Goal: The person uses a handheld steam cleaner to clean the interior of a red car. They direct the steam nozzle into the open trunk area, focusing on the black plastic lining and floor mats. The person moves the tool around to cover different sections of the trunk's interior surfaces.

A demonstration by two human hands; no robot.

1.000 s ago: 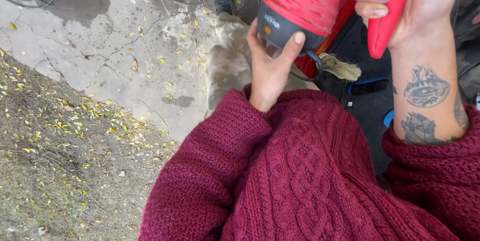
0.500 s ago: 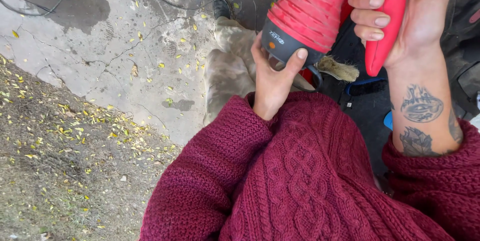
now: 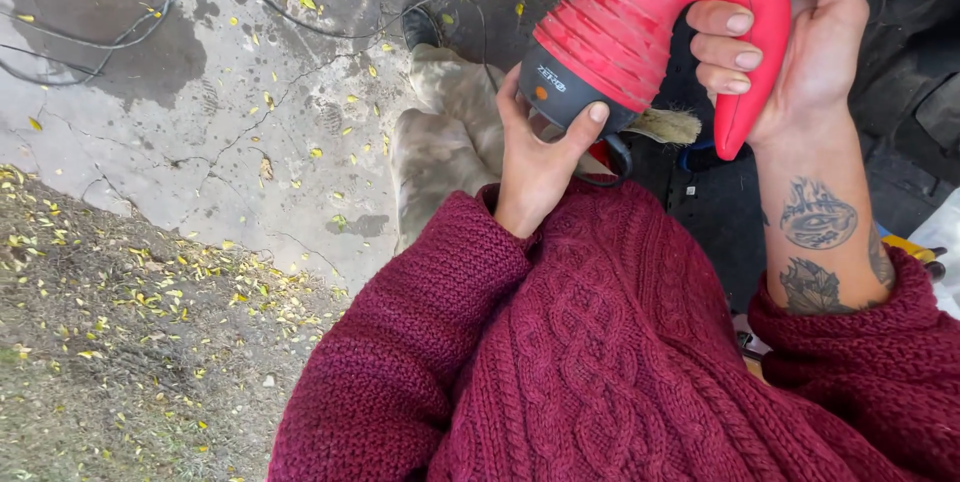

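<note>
I hold a red power tool point(image 3: 650, 22) with a ribbed body and a dark grey end cap in front of my chest. My left hand point(image 3: 535, 157) cups that grey end from below, thumb pressed on its rim. My right hand point(image 3: 790, 42) wraps the tool's red handle at the upper right, fingers curled over it, forearm tattooed and upright. Both arms wear maroon cable-knit sleeves point(image 3: 600, 362). A brush with pale bristles point(image 3: 665, 125) pokes out just under the tool.
Cracked concrete point(image 3: 250, 92) strewn with small yellow leaves lies at the left, with black cables point(image 3: 130, 32) looping across it. Bare soil point(image 3: 110, 342) fills the lower left. My dusty trouser leg and boot point(image 3: 435, 92) stand below. Dark bags or equipment point(image 3: 900, 72) sit at the right.
The red tool has dropped lower into view and turned, showing more of its handle. Both hands have stayed on it, and my view has shifted slightly.
</note>
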